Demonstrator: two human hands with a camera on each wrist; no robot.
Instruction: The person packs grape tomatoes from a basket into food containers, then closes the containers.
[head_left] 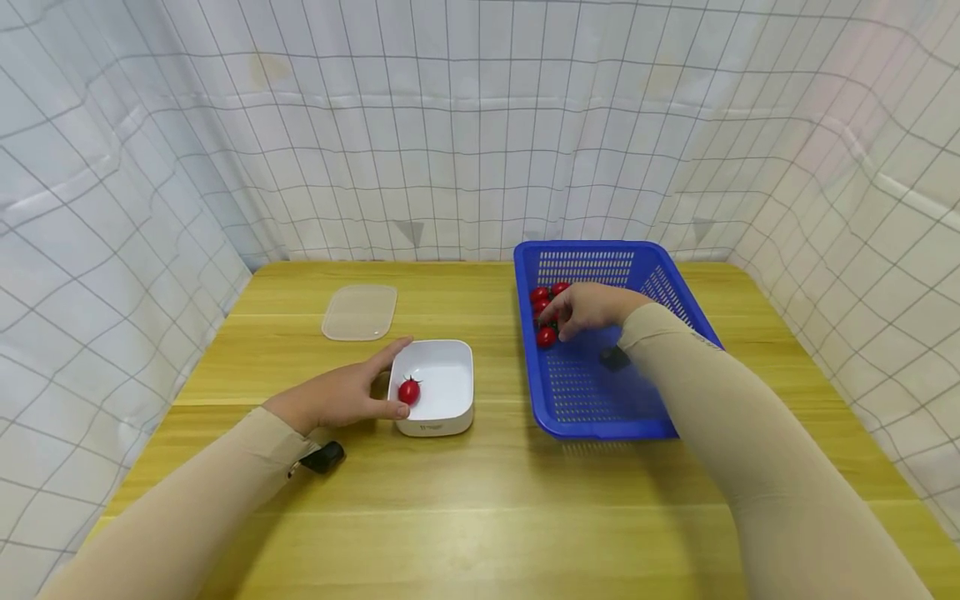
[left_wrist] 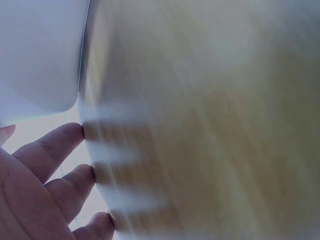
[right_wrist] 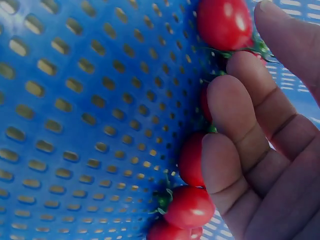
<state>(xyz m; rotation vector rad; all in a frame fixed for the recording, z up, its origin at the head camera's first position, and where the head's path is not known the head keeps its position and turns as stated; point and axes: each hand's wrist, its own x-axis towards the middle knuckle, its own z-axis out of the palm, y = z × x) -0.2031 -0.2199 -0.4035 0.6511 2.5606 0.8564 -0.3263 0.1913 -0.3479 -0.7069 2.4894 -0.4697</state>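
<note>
At the left of the head view, my left hand (head_left: 336, 396) holds the left side of a white square container (head_left: 447, 375), with the thumb at its front corner and a finger at the back. One cherry tomato (head_left: 409, 392) with a green stem lies inside. The left wrist view shows several fingertips (left_wrist: 70, 142) beside the container, low by the tabletop. My right hand (head_left: 597, 306) is inside a blue perforated basket (head_left: 531, 375), its fingers among several cherry tomatoes (head_left: 546, 337). In the right wrist view the thumb stands apart from the other fingers, near a tomato (right_wrist: 224, 22); no tomato is visibly gripped.
A translucent flat lid (head_left: 361, 313) lies on the wooden table (head_left: 450, 533) behind the container. White checked curtain (head_left: 480, 150) surrounds the back and sides of the table. The basket's raised rim stands around the right hand.
</note>
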